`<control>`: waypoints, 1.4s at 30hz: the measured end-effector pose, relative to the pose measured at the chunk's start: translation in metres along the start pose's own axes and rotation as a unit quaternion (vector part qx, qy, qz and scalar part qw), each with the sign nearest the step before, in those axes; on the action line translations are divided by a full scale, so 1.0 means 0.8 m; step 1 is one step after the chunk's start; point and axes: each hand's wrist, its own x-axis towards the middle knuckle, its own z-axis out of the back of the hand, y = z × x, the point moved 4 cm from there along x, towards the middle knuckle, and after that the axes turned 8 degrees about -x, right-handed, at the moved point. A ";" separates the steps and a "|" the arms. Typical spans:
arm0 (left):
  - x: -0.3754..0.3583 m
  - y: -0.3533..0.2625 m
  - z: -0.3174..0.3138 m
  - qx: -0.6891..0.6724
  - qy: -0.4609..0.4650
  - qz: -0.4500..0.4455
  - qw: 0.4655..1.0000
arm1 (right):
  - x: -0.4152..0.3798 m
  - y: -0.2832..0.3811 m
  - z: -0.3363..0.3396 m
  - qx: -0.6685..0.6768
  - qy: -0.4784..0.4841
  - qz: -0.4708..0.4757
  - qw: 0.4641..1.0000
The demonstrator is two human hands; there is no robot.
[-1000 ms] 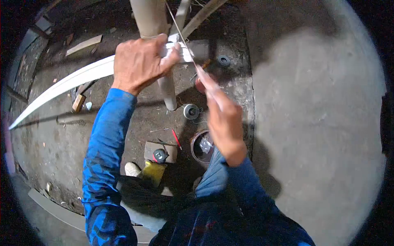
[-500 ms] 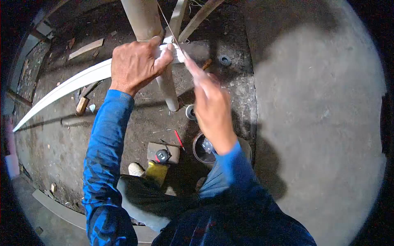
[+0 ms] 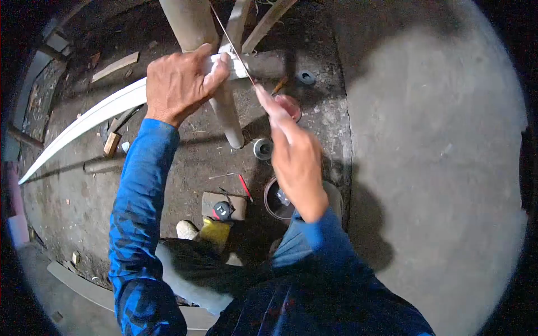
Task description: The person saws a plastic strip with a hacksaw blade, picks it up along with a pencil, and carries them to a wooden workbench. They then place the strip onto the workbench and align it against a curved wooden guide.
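Observation:
My left hand (image 3: pixel 179 84) grips the end of a long white curved strip (image 3: pixel 84 120) and presses it against a pale upright post (image 3: pixel 210 67). My right hand (image 3: pixel 294 154) pinches a thin wire (image 3: pixel 230 42) that runs up and left past the strip's end to the top of the view. The wire crosses the strip just right of my left thumb. Both sleeves are blue.
On the dirty floor below lie a tape measure (image 3: pixel 222 210) on a block, a red pencil (image 3: pixel 243 187), a small metal spool (image 3: pixel 262 149), a round tin (image 3: pixel 278 200), a reddish lid (image 3: pixel 291 105), a black ring (image 3: pixel 306 77) and wood offcuts (image 3: pixel 115 66). Slanted sticks (image 3: pixel 268 22) lean at top.
My right hand went up toward the strip's end with the wire, then drew back down and right. My left hand has kept its grip on the strip.

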 end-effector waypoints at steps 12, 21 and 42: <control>0.000 -0.001 -0.001 0.010 -0.050 -0.035 0.998 | 0.055 0.000 -0.028 0.028 -0.026 0.049 0.998; 0.003 0.002 0.000 -0.003 -0.033 -0.008 0.999 | 0.036 -0.003 -0.016 0.005 -0.025 0.048 0.999; -0.003 0.013 0.004 -0.030 -0.011 0.010 0.999 | 0.048 -0.011 -0.044 -0.130 -0.057 0.019 0.990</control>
